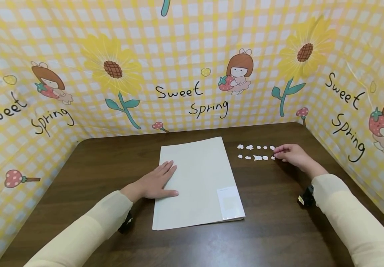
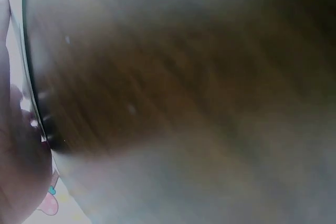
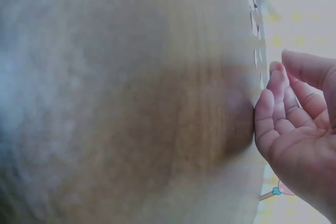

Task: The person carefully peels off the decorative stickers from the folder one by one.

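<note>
My left hand (image 1: 156,181) lies flat on the left part of a large off-white folder (image 1: 198,170), fingers straight and thumb out to the side. A glossy pale label (image 1: 230,203) covers the folder's lower right corner. To the right of the folder, several small irregular white pieces (image 1: 258,158) lie in two rows on the table. My right hand (image 1: 293,155) is at the right end of these rows, thumb and fingertips close together by the last white pieces (image 1: 272,147). I cannot tell whether a piece is between those fingertips. In the right wrist view its other fingers (image 3: 266,111) are bent.
The dark brown wooden table (image 1: 111,163) reflects light near its front edge. A yellow checked cloth (image 1: 178,48) with printed flowers and figures stands behind it and at both sides. Black wrist devices (image 1: 307,196) sit below both sleeves.
</note>
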Demonstrator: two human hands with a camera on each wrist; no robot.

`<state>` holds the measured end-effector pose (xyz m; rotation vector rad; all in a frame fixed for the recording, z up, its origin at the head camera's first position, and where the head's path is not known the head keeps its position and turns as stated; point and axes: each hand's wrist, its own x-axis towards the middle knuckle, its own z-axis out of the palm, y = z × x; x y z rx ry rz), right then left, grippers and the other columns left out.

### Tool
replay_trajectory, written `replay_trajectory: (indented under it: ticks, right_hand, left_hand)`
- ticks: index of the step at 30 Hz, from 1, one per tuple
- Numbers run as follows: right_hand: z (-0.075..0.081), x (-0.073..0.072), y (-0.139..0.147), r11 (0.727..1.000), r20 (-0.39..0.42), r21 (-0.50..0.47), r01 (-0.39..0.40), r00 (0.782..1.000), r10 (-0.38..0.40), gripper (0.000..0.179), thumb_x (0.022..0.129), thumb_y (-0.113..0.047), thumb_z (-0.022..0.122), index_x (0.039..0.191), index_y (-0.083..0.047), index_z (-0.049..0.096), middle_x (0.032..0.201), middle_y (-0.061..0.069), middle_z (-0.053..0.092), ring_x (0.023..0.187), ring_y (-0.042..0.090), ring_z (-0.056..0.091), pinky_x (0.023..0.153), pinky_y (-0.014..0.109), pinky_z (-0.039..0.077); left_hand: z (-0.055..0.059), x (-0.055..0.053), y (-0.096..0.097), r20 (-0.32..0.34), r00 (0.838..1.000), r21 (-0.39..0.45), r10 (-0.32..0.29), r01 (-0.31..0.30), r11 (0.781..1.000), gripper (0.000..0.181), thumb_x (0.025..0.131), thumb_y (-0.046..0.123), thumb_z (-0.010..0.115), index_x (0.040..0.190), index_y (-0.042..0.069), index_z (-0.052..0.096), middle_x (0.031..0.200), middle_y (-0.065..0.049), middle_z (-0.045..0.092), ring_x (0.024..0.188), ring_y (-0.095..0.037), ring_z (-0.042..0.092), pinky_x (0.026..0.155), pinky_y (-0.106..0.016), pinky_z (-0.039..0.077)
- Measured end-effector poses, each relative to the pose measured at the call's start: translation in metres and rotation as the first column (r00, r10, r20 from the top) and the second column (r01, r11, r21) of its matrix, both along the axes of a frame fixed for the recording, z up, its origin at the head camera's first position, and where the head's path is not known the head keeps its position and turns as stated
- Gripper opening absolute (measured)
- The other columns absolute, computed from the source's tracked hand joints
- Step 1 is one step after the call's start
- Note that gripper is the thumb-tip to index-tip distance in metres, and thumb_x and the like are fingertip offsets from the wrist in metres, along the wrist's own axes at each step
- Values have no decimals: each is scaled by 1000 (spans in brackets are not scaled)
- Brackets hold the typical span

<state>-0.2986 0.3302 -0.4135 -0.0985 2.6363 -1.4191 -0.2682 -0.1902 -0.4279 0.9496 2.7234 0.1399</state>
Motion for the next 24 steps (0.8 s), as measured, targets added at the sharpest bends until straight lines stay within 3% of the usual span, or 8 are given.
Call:
replay_trajectory:
  ticks: [7, 13, 20, 24]
  right_hand:
    - [7, 0, -4, 998, -21, -63, 21, 1000, -22, 36, 97, -14, 61, 122, 12, 55, 116, 22, 61, 90, 10, 61, 77, 24, 51]
    - [22, 1, -14, 999, -63, -48, 25, 998, -28, 37, 98, -20, 61, 121, 9, 56, 115, 21, 62, 99, 23, 60, 83, 31, 51]
    - [43, 9, -32, 1000, -140, -29, 9, 990, -13, 37, 98, -24, 60, 120, 7, 58, 100, 7, 65, 85, 9, 58, 75, 24, 51]
    - [53, 16, -46, 1000, -171, 9, -5, 985, 7, 43, 100, -32, 56, 123, 4, 58, 108, 12, 64, 97, 22, 58, 80, 30, 48]
  left_hand:
    - [1, 0, -5, -34, 999, 50, 5, -3, 999, 107, 84, 79, 42, 156, 7, 12, 162, -12, 6, 147, -27, 4, 116, -45, 14]
    - [7, -2, -7, -82, 997, 117, -11, 21, 993, 102, 87, 74, 47, 155, 4, 17, 161, -16, 12, 147, -29, 10, 115, -46, 17]
    - [28, -9, -5, -118, 993, 145, 24, -6, 989, 99, 89, 73, 43, 155, 4, 17, 160, -15, 15, 146, -30, 13, 115, -46, 16]
    - [40, -10, -6, -126, 989, 177, 73, -50, 983, 96, 90, 71, 44, 155, 5, 19, 160, -13, 15, 147, -28, 11, 115, -47, 14]
